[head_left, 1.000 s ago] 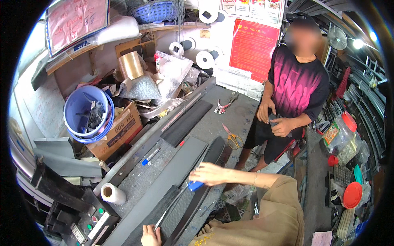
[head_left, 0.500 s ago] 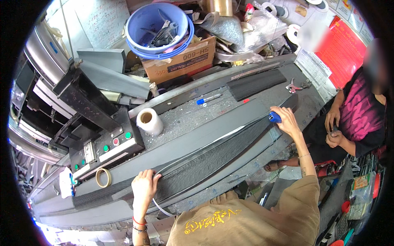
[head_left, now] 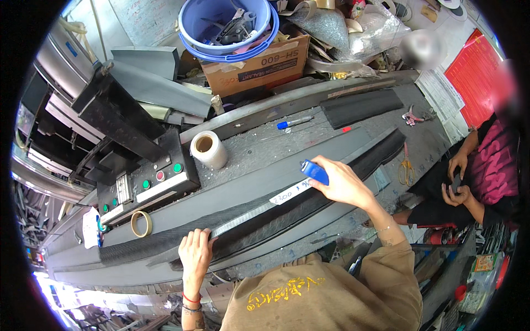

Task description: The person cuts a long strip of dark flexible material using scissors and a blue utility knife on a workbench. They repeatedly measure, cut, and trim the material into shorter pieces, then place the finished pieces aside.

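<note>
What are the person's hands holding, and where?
Right hand grips a small blue tool by its rear end; left hand presses flat on the long dark strip.

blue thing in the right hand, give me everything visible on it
The blue object is small, blocky and looks like hard plastic, saturated blue; its exact kind cannot be told. The right hand grips it from the right, fingers wrapped over its far end, so only the left part shows. It sits low over the long dark grey strip on the workbench, at the end of a narrow pale metal ruler or tape whose other end the left hand presses down.
</note>
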A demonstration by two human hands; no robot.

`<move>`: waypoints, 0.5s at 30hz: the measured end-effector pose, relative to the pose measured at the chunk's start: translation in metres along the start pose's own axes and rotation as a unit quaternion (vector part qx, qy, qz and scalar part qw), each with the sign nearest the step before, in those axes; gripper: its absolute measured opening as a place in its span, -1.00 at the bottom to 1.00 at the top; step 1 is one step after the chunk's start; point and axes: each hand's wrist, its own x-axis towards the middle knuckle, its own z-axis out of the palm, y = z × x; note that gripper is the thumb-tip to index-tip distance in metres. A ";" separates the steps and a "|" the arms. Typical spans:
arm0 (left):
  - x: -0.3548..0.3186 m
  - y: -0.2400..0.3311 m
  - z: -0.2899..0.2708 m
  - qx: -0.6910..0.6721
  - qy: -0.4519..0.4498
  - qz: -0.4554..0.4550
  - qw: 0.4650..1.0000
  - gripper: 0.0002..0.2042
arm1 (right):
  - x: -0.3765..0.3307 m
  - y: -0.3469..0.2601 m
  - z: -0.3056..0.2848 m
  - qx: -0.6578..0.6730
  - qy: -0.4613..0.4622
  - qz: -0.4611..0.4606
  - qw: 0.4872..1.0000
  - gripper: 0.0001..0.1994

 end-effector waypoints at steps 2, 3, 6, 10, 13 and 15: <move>-0.004 0.002 -0.001 0.001 -0.015 -0.009 1.000 -0.80 | 0.005 -0.005 0.003 -0.031 -0.036 -0.006 0.999 -0.65; -0.006 0.002 -0.001 0.002 -0.022 -0.017 1.000 -0.80 | 0.007 -0.006 0.006 -0.056 -0.041 -0.020 0.997 -0.65; -0.019 -0.005 -0.007 0.001 -0.042 -0.054 0.998 -0.80 | 0.006 -0.002 0.010 -0.070 -0.053 -0.033 0.996 -0.66; -0.046 -0.039 -0.030 0.041 -0.049 -0.143 0.988 -0.85 | 0.003 0.006 0.015 -0.068 -0.050 -0.034 0.996 -0.65; -0.058 -0.056 -0.034 0.061 -0.096 -0.183 0.976 -0.91 | 0.003 0.010 0.024 -0.086 0.005 -0.095 0.992 -0.63; -0.048 -0.054 -0.022 0.061 -0.047 -0.148 0.986 -0.79 | 0.002 0.011 0.031 -0.093 0.028 -0.109 0.989 -0.58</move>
